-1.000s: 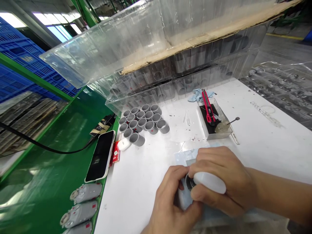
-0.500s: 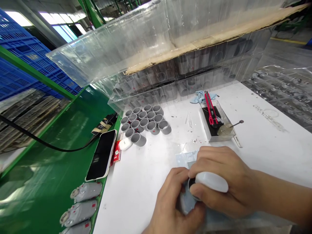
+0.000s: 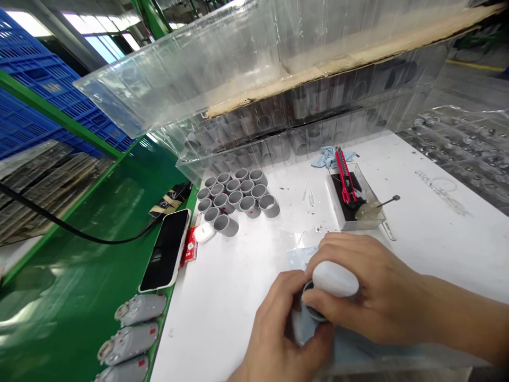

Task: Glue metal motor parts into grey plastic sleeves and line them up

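My left hand (image 3: pixel 278 329) is curled round a grey cylindrical cup (image 3: pixel 317 314) near the table's front edge. Only part of the cup's rim and dark mouth shows between the fingers. In my right hand (image 3: pixel 374 292) is a white, round-ended handle (image 3: pixel 336 278), gripped between thumb and fingers right over the cup's mouth. Whatever sits at the handle's lower end is hidden. Under both hands lies a pale blue plastic sheet (image 3: pixel 298 258). Several similar grey cups (image 3: pixel 248 208) stand grouped at the back left of the white table (image 3: pixel 214 297).
A clear box (image 3: pixel 356 225) with a red utility knife (image 3: pixel 345 178) stands ahead of my right hand, a blue cloth (image 3: pixel 329 157) behind it. A phone (image 3: pixel 165 252) lies at the left edge. Stacked clear trays (image 3: pixel 238 79) rise at the back; bagged grey parts (image 3: pixel 131 342) lie left.
The white handle and my right hand have shifted slightly left and up, with the handle's round end at a different tilt. My left hand still holds the cup in nearly the same place.
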{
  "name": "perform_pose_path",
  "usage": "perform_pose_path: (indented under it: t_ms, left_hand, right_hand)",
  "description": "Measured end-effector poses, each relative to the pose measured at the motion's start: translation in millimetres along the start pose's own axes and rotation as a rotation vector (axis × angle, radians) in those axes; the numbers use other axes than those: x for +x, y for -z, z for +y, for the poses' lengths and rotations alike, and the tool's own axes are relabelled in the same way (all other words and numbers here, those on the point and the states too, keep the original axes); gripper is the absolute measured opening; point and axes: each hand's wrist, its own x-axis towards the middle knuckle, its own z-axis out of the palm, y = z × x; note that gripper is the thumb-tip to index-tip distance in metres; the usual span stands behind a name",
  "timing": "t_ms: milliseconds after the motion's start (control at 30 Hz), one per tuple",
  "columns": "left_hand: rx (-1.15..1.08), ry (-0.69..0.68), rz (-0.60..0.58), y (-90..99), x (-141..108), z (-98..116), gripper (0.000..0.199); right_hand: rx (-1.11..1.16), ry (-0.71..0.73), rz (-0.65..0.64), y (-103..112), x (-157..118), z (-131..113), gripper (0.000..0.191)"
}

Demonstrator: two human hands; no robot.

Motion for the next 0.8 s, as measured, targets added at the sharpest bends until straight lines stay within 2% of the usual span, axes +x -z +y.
perform_pose_path:
  t_ms: [67, 167, 300, 433, 533, 800]
  left_hand:
    - [-0.002, -0.002, 0.006, -0.2, 0, -1, 0.048]
    - [0.022, -0.010, 0.007, 0.3, 0, 0, 0.047]
    - [0.014, -0.003, -0.014, 1.3, 2, 2, 0.049]
    - [0.003, -0.024, -0.011, 0.4, 2, 3, 0.049]
    - [-0.001, -0.058, -0.004, -0.5, 1, 6, 0.049]
    - [0.033, -0.006, -0.020, 1.6, 2, 7, 0.046]
  right_hand:
    - [0.010, -0.043, 0.010, 1, 0, 0, 0.019]
    - [0.009, -0.006, 0.006, 7, 1, 1, 0.021]
    - [0.002, 0.048, -0.101, 22, 3, -1, 0.027]
    - [0.004, 0.051, -0.186, 33, 4, -5, 0.024]
    - [0.021, 0.099, -0.166, 32, 4, -5, 0.019]
    - [0.044, 0.193, -0.055, 21, 1, -1, 0.016]
